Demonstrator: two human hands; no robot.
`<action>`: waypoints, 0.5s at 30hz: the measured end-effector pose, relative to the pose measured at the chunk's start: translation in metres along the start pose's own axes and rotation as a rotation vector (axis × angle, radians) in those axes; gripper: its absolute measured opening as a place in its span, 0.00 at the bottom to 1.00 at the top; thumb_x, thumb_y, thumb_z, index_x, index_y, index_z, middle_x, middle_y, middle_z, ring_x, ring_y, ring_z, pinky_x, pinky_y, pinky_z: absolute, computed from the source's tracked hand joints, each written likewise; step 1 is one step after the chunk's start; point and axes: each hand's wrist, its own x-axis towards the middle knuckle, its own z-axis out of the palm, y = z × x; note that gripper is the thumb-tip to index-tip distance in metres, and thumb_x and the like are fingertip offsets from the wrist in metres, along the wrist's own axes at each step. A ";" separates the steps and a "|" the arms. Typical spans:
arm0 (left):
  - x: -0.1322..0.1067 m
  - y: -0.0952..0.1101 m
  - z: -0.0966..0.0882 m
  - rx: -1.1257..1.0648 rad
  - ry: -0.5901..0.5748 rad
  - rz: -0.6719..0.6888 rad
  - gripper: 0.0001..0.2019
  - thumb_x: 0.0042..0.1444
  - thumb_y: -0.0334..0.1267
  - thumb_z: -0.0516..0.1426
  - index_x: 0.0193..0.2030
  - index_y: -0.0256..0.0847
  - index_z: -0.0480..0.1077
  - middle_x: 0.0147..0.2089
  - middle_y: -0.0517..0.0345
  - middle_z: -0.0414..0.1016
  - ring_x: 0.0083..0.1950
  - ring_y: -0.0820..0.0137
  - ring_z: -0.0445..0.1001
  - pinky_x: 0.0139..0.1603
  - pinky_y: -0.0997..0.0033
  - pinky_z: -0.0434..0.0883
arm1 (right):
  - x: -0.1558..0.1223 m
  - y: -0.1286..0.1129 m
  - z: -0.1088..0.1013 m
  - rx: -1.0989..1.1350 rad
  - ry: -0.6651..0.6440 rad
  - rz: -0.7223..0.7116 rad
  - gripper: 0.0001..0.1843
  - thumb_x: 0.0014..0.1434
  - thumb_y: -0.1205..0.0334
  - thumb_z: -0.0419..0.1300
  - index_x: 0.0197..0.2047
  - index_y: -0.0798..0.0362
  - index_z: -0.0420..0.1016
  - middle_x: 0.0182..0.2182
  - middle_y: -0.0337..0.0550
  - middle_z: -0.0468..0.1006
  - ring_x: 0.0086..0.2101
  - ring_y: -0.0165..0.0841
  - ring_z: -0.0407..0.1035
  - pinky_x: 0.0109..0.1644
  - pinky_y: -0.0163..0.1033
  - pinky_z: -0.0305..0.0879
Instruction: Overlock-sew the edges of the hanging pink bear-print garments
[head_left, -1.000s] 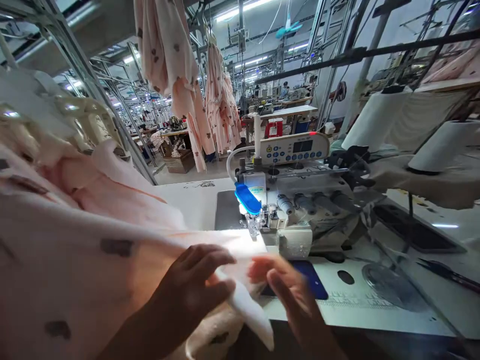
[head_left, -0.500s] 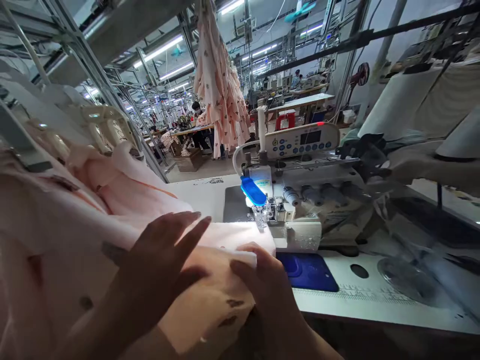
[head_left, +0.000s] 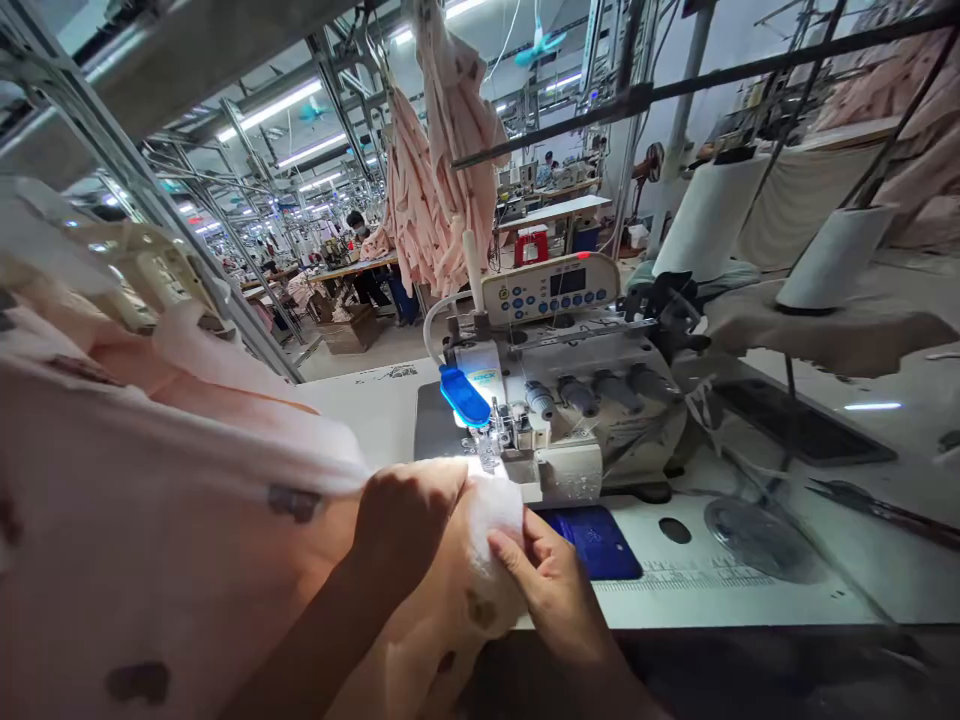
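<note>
Pale pink fabric with dark printed motifs (head_left: 420,640) runs from the hanging bulk at left to the lit needle area of an overlock sewing machine (head_left: 570,400). My left hand (head_left: 405,515) is closed on the fabric just in front of the presser foot (head_left: 489,450), its fingertips hidden. With thumb on top, my right hand (head_left: 551,570) pinches a folded white edge of the same fabric, right of the left hand. A blue guard (head_left: 465,396) sits above the needle.
White thread cones (head_left: 709,215) stand at right behind the machine. Scissors (head_left: 877,505) lie on the white table (head_left: 652,600) near a clear round dish (head_left: 761,540). Pink garments (head_left: 435,190) hang beyond the machine. A person (head_left: 356,225) sits in the background.
My left hand has moved right and closed on the fabric from a spread pose. My right hand keeps its pinch, with the white edge now turned up. The view has shifted to the right.
</note>
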 end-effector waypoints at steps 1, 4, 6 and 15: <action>0.004 0.000 0.000 0.004 -0.036 -0.008 0.14 0.59 0.35 0.47 0.23 0.40 0.62 0.18 0.60 0.65 0.19 0.72 0.61 0.22 0.71 0.40 | 0.000 -0.001 -0.001 -0.071 0.040 -0.017 0.21 0.55 0.45 0.56 0.36 0.57 0.70 0.26 0.40 0.71 0.28 0.32 0.65 0.29 0.32 0.61; 0.014 -0.001 -0.001 -0.019 -0.144 -0.042 0.13 0.61 0.38 0.46 0.27 0.41 0.64 0.20 0.60 0.67 0.20 0.71 0.64 0.22 0.72 0.41 | 0.005 -0.006 -0.006 -0.280 0.183 -0.097 0.21 0.57 0.44 0.53 0.29 0.55 0.70 0.20 0.36 0.67 0.22 0.29 0.59 0.23 0.30 0.53; 0.019 -0.002 0.001 -0.045 -0.195 -0.057 0.13 0.61 0.40 0.46 0.28 0.41 0.65 0.19 0.60 0.67 0.19 0.71 0.63 0.21 0.72 0.42 | 0.011 -0.009 -0.009 -0.339 0.233 -0.120 0.19 0.57 0.46 0.53 0.32 0.55 0.71 0.18 0.36 0.67 0.21 0.29 0.58 0.23 0.31 0.51; -0.016 -0.010 0.009 -0.141 0.260 0.183 0.14 0.61 0.35 0.48 0.22 0.41 0.60 0.18 0.63 0.65 0.19 0.74 0.62 0.22 0.70 0.48 | 0.000 -0.004 0.006 -0.278 0.129 -0.054 0.33 0.51 0.38 0.56 0.53 0.51 0.65 0.25 0.40 0.76 0.20 0.36 0.67 0.20 0.36 0.59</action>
